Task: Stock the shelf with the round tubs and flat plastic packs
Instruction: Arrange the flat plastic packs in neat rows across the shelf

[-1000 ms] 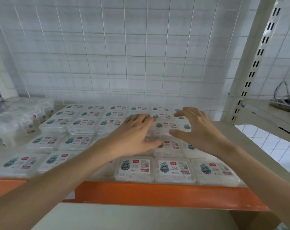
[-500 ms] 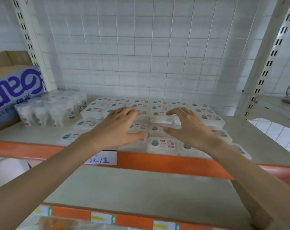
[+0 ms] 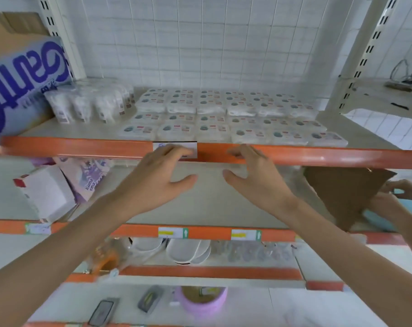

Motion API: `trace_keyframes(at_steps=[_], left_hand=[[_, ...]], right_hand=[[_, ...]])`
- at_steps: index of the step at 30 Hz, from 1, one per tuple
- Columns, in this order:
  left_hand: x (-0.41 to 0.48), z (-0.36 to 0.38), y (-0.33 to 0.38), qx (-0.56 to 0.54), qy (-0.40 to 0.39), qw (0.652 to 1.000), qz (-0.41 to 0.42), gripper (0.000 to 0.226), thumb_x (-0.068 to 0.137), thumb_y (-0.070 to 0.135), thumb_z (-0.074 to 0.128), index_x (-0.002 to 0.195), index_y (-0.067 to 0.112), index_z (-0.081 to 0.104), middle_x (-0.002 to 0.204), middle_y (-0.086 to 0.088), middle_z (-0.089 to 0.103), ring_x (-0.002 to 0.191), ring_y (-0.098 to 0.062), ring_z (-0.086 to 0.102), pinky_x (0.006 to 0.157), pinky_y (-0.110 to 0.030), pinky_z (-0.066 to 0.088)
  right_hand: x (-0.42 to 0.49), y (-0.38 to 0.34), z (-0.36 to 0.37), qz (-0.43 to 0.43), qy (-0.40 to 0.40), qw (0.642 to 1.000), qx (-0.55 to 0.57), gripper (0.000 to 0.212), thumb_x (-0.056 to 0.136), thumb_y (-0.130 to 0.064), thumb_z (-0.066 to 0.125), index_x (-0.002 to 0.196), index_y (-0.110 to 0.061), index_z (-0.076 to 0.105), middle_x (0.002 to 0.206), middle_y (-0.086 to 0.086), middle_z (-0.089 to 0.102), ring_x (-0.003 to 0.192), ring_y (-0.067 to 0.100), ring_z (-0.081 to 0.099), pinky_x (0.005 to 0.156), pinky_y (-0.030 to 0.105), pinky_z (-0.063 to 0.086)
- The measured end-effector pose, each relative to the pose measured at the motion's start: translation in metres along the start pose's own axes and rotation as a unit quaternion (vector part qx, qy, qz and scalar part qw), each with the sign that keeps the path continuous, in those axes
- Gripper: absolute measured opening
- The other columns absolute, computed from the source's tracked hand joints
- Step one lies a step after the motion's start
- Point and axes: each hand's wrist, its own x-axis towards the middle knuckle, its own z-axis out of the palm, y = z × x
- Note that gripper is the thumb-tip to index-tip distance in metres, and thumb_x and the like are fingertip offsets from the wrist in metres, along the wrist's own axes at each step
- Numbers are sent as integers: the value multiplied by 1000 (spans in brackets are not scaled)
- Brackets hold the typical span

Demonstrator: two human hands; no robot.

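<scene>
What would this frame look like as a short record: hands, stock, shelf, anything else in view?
top shelf: orange front edge, stock on it
left hand: empty, fingers loosely curled, in front of the orange edge
right hand: empty, fingers loosely curled, beside the left hand, not touching it
flat packs: lying in rows across the top shelf
round tubs: wrapped bundle left of the packs, same shelf
other: printed carton at far left; a second person's hand on brown cardboard at right
</scene>
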Motion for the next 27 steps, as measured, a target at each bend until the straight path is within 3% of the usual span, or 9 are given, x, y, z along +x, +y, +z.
trace_keyframes(at_steps=[3, 6, 14, 21, 27], left_hand=[[-20, 28, -3, 7, -42, 999, -21, 64, 85, 62, 48, 138, 27, 45, 142, 8, 45, 130, -17, 42, 106, -31, 32], [-27, 58, -6, 34, -94, 995, -22, 56, 94, 45, 56, 142, 21, 41, 147, 6, 40, 134, -16, 37, 109, -28, 26], [-8, 143, -22, 62, -153, 986, -19, 58, 97, 40, 50, 148, 19, 32, 154, 3, 30, 139, -16, 30, 111, -27, 20], [67, 240, -35, 82, -148, 985, 28, 60, 93, 30, 56, 147, 17, 34, 157, -5, 28, 141, -24, 29, 111, -31, 20], [141, 316, -18, 56, -143, 986, 67, 66, 94, 36, 56, 151, 21, 29, 161, -7, 20, 145, -26, 24, 114, -36, 19]], right_hand=[[-27, 5, 19, 20, -42, 999, -13, 42, 86, -25, 69, 126, -17, 57, 126, -2, 58, 120, 18, 50, 94, 23, 35], [-42, 25, 34, 57, -87, 994, -33, 44, 88, -27, 66, 130, -20, 54, 130, -1, 55, 123, 18, 46, 100, 28, 37], [-38, 120, 83, 165, -147, 972, -85, 50, 90, -26, 61, 137, -18, 47, 137, 4, 48, 130, 23, 40, 104, 35, 36], [-11, 231, 116, 195, -95, 962, -165, 60, 88, -25, 61, 143, -16, 37, 146, 5, 35, 137, 26, 29, 110, 35, 25], [27, 305, 112, 139, 24, 965, -223, 52, 88, -16, 56, 139, -10, 44, 142, 10, 45, 130, 31, 39, 106, 37, 29]])
